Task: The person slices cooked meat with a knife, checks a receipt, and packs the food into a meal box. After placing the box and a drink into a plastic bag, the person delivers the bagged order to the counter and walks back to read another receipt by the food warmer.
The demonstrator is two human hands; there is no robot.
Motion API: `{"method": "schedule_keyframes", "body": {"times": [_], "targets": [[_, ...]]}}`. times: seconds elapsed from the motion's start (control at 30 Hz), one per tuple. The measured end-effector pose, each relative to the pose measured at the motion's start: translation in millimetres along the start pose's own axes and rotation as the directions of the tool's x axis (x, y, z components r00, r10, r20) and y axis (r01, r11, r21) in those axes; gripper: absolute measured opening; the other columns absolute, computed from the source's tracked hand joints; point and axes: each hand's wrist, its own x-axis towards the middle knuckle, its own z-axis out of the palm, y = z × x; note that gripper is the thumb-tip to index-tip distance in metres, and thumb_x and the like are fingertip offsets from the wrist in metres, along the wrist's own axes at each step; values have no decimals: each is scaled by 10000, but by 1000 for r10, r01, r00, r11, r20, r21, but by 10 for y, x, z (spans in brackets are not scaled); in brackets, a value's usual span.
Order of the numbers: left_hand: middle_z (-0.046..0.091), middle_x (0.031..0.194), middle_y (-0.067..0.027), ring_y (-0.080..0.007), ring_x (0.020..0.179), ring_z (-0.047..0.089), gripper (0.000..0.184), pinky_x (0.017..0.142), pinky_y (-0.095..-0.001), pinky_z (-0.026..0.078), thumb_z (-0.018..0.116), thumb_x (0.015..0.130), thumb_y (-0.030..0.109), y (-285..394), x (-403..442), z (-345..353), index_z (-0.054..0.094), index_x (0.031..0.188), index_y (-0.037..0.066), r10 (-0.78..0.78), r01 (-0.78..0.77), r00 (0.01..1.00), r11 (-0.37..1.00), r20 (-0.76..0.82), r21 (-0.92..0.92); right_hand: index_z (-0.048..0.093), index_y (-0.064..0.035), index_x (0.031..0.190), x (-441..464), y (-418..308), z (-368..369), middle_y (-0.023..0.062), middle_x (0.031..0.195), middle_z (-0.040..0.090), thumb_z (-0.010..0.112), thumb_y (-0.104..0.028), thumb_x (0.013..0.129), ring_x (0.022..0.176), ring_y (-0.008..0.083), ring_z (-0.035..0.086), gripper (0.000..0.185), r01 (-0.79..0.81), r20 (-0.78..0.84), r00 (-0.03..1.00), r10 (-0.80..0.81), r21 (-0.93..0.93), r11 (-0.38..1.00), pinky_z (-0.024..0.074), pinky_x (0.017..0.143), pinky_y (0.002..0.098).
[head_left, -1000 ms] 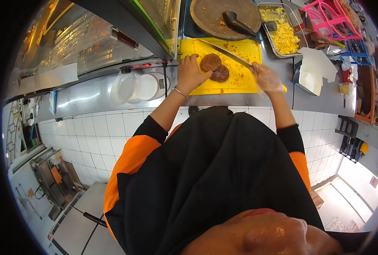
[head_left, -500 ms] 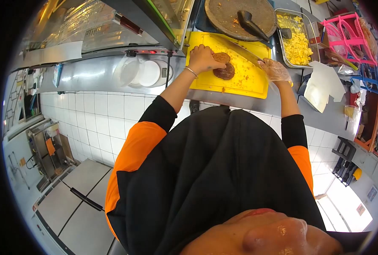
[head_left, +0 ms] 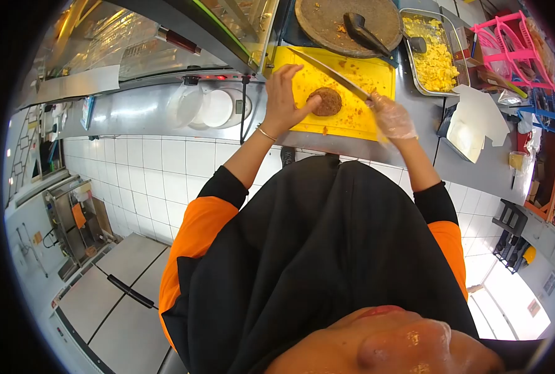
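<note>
On the yellow cutting board [head_left: 364, 128] lies a round brown patty [head_left: 326, 103], with crumbs scattered about it. My left hand [head_left: 283, 103] is bare and open, fingers spread over the board's left side. Its thumb reaches the patty's left edge; whether it presses on it I cannot tell. In a clear plastic glove, my right hand [head_left: 392, 118] grips a long knife [head_left: 333, 73] by the handle. The blade slants up and left over the board, above the patty.
Behind the board stands a round stone mortar [head_left: 321, 28] with a dark pestle [head_left: 364, 34]. A metal tray of yellow food [head_left: 436, 62] and an opened carton [head_left: 473, 128] are to the right. A digital scale [head_left: 218, 109] sits left, beside a glass cabinet [head_left: 165, 37].
Two brown pieces showed side by side before; now one round patty shows. My left hand has moved left and spread its fingers. My right hand has brought the knife down and left.
</note>
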Motion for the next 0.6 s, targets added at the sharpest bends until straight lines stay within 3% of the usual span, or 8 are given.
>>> {"method": "schedule_keyframes", "body": {"times": [0.1, 0.13, 0.27, 0.37, 0.43, 0.47, 0.6], "targets": [[463, 1225, -176, -333, 1143, 426, 564, 969, -416, 316, 716, 779, 277, 11, 116, -71, 453, 1214, 33, 51, -48, 992, 999, -113, 24, 524, -93, 1003, -160, -580, 15, 121, 759, 604, 511, -220, 909, 704, 324, 628, 159, -47, 36, 998, 53, -158, 986, 502, 583, 432], [512, 1174, -165, -312, 1098, 474, 425, 949, -421, 335, 682, 815, 207, 39, 159, -80, 488, 1149, 30, 39, -43, 988, 999, -152, -21, 524, -93, 1003, -197, -677, 103, 121, 759, 604, 511, -220, 909, 704, 324, 628, 159, -46, 37, 998, 53, -162, 986, 502, 583, 432], [551, 1112, -150, -288, 1044, 512, 292, 916, -406, 368, 636, 850, 159, -27, 253, -87, 514, 1072, 15, 106, -98, 986, 993, -129, 64, 499, -93, 992, -359, -778, 434, 104, 790, 596, 547, -190, 886, 681, 300, 629, 151, -65, -83, 995, 55, -119, 991, 506, 556, 414], [575, 1075, -135, -275, 991, 538, 205, 873, -377, 401, 600, 873, 134, -44, 151, 3, 523, 1012, 5, 0, 6, 973, 1000, -231, 22, 487, -104, 969, -450, -725, 454, 111, 759, 586, 563, -201, 888, 680, 313, 626, 147, -49, -153, 987, 43, -41, 998, 505, 557, 416], [575, 1084, -105, -261, 936, 538, 206, 856, -378, 372, 556, 889, 171, -156, -95, 208, 519, 1041, 36, -295, 247, 934, 941, -200, -233, 494, -103, 936, -480, -742, 392, 121, 761, 590, 555, -221, 899, 700, 332, 621, 138, -254, -97, 961, 258, 54, 966, 497, 558, 420], [599, 1049, -100, -249, 911, 546, 240, 846, -386, 372, 534, 901, 185, -230, -171, 299, 508, 1086, 33, -300, 266, 949, 929, -101, -255, 494, -103, 936, -516, -760, 391, 121, 761, 590, 555, -221, 899, 700, 332, 621, 138, -256, -95, 961, 260, 54, 965, 497, 558, 420], [641, 924, -82, -256, 896, 558, 312, 858, -407, 353, 487, 930, 272, -81, -215, 411, 483, 1134, 36, -340, 335, 941, 924, 6, -187, 525, -89, 948, -592, -769, 561, 155, 784, 602, 558, -193, 901, 696, 350, 613, 119, -287, -162, 930, 331, 244, 926, 490, 561, 424]]}}
